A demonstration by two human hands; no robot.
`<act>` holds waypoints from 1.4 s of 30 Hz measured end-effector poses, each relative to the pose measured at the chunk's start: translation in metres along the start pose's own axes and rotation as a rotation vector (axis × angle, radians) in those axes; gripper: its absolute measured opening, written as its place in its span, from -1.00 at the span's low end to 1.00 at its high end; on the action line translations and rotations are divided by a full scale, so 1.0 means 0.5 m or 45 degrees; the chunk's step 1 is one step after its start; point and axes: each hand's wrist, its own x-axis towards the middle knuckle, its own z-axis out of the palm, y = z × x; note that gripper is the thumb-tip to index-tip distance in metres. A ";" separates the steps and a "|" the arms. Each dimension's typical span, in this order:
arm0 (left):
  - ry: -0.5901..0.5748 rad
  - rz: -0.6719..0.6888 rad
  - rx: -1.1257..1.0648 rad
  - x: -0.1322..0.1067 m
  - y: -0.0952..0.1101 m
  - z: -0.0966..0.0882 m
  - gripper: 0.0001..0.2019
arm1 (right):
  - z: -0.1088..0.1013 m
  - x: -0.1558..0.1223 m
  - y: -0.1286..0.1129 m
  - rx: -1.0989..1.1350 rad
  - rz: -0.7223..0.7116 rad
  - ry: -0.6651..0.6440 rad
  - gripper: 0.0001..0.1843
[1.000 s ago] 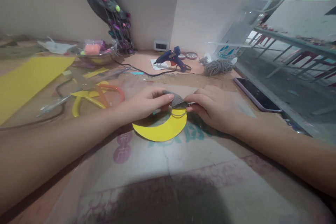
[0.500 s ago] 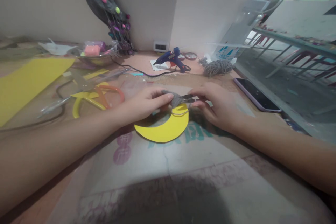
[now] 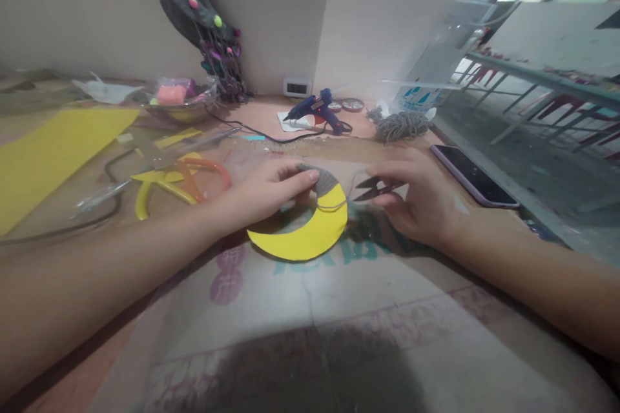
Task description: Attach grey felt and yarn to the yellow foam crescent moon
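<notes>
A yellow crescent-shaped cutout (image 3: 310, 234) lies on a printed sack in front of me, its upper tip wrapped in grey yarn (image 3: 325, 181). My left hand (image 3: 264, 192) presses its fingertips on that grey-wrapped tip, fingers pinched together. My right hand (image 3: 417, 201) sits just right of the crescent and grips small dark thread snips (image 3: 374, 188), blades pointing left toward the yarn. A thin grey strand hangs from the wrapped tip.
A blue glue gun (image 3: 317, 108) and a bundle of grey yarn (image 3: 402, 123) lie at the back. A phone (image 3: 467, 173) rests at the right. Orange and yellow scissors (image 3: 181, 179), yellow sheet (image 3: 53, 151) and a bowl of pompoms (image 3: 177, 98) are on the left.
My right hand has drawn back to the right, away from the wrapped tip, with the snips now clearly visible. My left hand stays on the crescent.
</notes>
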 end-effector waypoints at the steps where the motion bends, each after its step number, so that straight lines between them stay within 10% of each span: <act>1: 0.000 0.002 0.015 0.000 0.000 0.000 -0.66 | 0.000 0.000 -0.001 -0.014 -0.022 -0.015 -0.72; 20: 0.117 0.139 0.195 -0.008 0.015 0.008 -0.66 | 0.017 0.012 -0.013 0.424 0.626 -0.413 -0.91; 42: 0.030 0.052 0.224 -0.005 0.006 0.005 -0.73 | 0.029 0.015 -0.015 0.585 0.735 -0.459 -0.76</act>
